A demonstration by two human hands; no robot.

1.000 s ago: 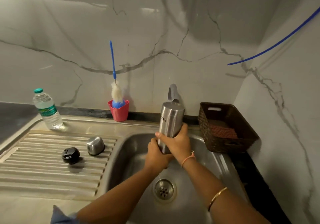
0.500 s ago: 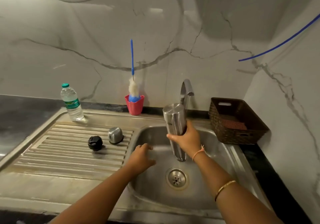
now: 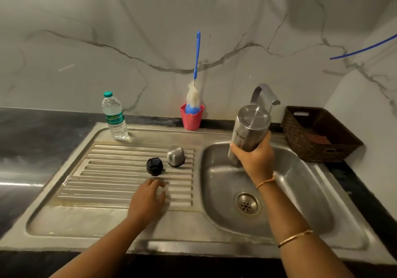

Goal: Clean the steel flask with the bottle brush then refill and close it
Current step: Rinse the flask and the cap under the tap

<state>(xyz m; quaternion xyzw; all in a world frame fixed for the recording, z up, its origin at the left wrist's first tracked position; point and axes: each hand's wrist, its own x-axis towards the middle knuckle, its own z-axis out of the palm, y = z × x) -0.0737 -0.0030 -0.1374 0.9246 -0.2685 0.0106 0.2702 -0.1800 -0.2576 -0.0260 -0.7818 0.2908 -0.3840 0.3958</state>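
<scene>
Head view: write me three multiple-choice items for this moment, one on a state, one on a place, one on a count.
1. The flask in the right hand is: A upright; B upside down over the sink; C lying in the basket.
2. The brush stands: A in the pink cup; B in the basket; C in the flask.
3. Caps on the draining board: A one; B two; C four.
Key: B, its flat base faces up; A, its bristles sit in the cup by the wall; B, a black cap and a steel cap lie there.
</scene>
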